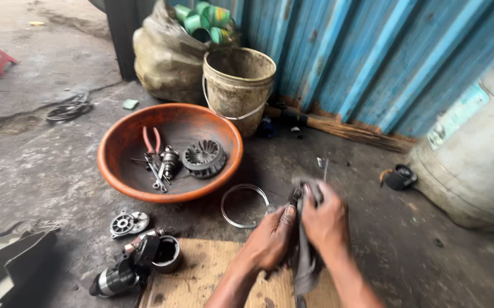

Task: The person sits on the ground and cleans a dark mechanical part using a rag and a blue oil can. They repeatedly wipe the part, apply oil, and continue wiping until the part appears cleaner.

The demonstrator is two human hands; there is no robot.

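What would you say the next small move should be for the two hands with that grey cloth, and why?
Probably keep rubbing the small dark part with the grey cloth. Both the left hand and the right hand are closed around the cloth and a small piece at its top, blurred and hard to identify. They are over the cardboard sheet, apart from the orange basin, so setting the piece down seems premature.
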